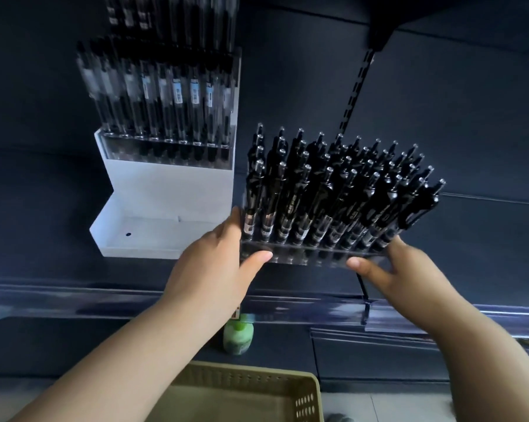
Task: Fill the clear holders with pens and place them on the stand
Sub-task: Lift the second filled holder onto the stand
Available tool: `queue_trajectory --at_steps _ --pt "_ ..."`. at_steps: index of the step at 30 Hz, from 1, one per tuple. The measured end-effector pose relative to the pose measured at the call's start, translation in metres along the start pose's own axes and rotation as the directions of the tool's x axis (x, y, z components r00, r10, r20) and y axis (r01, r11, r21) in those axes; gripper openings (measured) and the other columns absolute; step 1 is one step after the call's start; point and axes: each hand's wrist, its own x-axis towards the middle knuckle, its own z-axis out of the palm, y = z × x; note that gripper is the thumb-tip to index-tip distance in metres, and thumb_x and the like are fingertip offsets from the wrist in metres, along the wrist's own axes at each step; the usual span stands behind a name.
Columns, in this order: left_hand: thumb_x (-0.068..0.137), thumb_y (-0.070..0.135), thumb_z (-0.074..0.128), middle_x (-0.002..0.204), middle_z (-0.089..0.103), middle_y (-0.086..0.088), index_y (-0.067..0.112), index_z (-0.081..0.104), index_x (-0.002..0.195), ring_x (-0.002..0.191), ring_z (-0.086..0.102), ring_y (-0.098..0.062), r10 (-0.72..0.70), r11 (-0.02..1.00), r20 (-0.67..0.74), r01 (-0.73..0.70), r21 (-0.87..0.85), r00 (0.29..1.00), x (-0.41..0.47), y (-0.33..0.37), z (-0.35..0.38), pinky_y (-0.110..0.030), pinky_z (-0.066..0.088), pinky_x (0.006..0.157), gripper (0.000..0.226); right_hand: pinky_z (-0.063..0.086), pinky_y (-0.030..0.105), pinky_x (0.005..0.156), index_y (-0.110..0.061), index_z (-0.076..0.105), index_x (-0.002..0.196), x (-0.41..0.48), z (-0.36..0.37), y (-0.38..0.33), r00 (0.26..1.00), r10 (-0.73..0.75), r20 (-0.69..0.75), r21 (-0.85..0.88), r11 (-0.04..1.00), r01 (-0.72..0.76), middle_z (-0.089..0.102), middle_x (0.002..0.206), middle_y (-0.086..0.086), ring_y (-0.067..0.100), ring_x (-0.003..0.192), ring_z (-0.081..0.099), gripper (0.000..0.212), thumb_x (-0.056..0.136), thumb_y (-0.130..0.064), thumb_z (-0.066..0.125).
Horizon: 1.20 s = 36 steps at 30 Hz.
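We hold clear holder (pixel 312 254), packed with black pens (pixel 333 190), in mid-air. Left hand (pixel 217 263) and right hand (pixel 400 266) pinch its short ends, thumbs in front. Long axis runs left-right. White stand (pixel 165 184) lower tier lies left, nearer left hand.

Stand lower tray (pixel 159 236) free; loaded pen rack (pixel 165 150) above; held holder (pixel 306 254) just right.

Top pens (pixel 172 13) cut off by the upper edge; pen labels (pixel 177 92) too blurred to read; basket (pixel 248 374) cropped below.
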Motion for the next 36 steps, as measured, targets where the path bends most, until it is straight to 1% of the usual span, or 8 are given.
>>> queue_trajectory --at_steps 6,9,11,13,16,23,31,36 --pt "0.084 0.058 0.045 0.075 0.044 0.011 0.028 0.039 0.109 0.082 0.050 -0.022 -0.030 0.999 -0.078 0.029 -0.021 0.996 0.003 -0.026 -0.044 -0.030 0.031 0.057 0.039 0.022 0.019 0.043 -0.006 0.035 0.086 0.011 0.003 -0.051 0.994 -0.098 -0.051 -0.055 0.994 0.096 0.028 0.059 -0.011 -0.003 0.056 0.023 0.080 0.052 -0.079 0.031" --pt "0.083 0.056 0.047 0.089 0.053 0.002 0.028 0.043 0.121 0.080 0.050 -0.022 -0.045 0.999 -0.096 0.045 -0.001 0.994 0.007 -0.048 -0.066 -0.032 0.036 0.062 0.047 0.020 0.015 0.041 -0.022 0.031 0.082 0.018 0.016 -0.078 0.992 -0.123 -0.036 -0.041 0.992 0.121 0.038 0.059 -0.009 0.024 0.075 0.058 0.059 0.057 -0.075 0.033" --pt "0.084 0.052 0.051 0.086 0.052 0.005 0.025 0.048 0.119 0.076 0.044 -0.018 -0.080 0.997 -0.103 0.080 -0.001 0.992 0.008 -0.065 -0.080 -0.032 0.036 0.061 0.044 0.026 0.012 0.046 -0.023 0.030 0.088 0.025 0.026 -0.096 0.990 -0.142 -0.021 -0.033 0.989 0.141 0.063 0.089 0.012 0.037 0.104 0.057 0.059 0.060 -0.075 0.032" --pt "0.085 0.049 0.053 0.076 0.045 0.015 0.025 0.050 0.113 0.071 0.042 -0.015 -0.103 0.995 -0.102 0.103 -0.002 0.989 0.006 -0.081 -0.091 -0.027 0.034 0.055 0.037 0.044 0.024 0.068 -0.016 0.040 0.117 0.032 0.037 -0.114 0.982 -0.191 -0.007 -0.093 0.977 0.190 0.046 0.138 0.014 0.033 0.120 0.049 0.082 0.061 -0.075 0.029" --pt "0.086 0.048 0.053 0.073 0.045 0.015 0.022 0.049 0.109 0.065 0.044 -0.008 -0.126 0.991 -0.099 0.129 0.026 0.987 0.004 -0.106 -0.103 -0.016 0.033 0.055 0.034 0.038 0.031 0.098 -0.007 0.025 0.141 0.038 0.052 -0.141 0.978 -0.210 0.012 -0.096 0.973 0.210 0.026 0.152 0.008 0.025 0.138 0.029 0.102 0.065 -0.075 0.029" --pt "0.086 0.049 0.054 0.070 0.037 0.020 0.029 0.042 0.101 0.063 0.038 -0.001 -0.201 0.979 -0.053 0.203 0.023 0.978 0.005 -0.142 -0.110 -0.015 0.027 0.051 0.027 0.041 0.033 0.092 -0.009 0.029 0.138 0.047 0.082 -0.167 0.974 -0.210 0.086 -0.064 0.974 0.216 0.041 0.141 0.012 0.025 0.138 0.028 0.098 0.065 -0.075 0.028" --pt "0.090 0.051 0.049 0.103 0.058 0.001 0.024 0.036 0.137 0.085 0.046 -0.014 -0.220 0.975 0.088 0.218 0.038 0.971 0.018 -0.157 -0.093 -0.029 0.039 0.069 0.056 0.045 0.033 0.088 -0.013 0.006 0.148 0.052 0.093 -0.163 0.980 -0.118 0.159 -0.109 0.985 0.136 0.036 0.146 0.013 0.029 0.128 0.042 0.106 0.065 -0.075 0.029" --pt "0.091 0.049 0.050 0.083 0.051 0.007 0.021 0.039 0.134 0.076 0.050 -0.013 -0.225 0.974 0.135 0.222 0.037 0.965 0.026 -0.154 -0.079 -0.028 0.039 0.064 0.053 0.032 0.015 0.041 -0.015 0.014 0.148 0.056 0.094 -0.155 0.983 -0.059 0.172 -0.027 0.998 0.064 0.045 0.075 -0.005 0.014 0.071 0.050 0.099 0.070 -0.071 0.039"
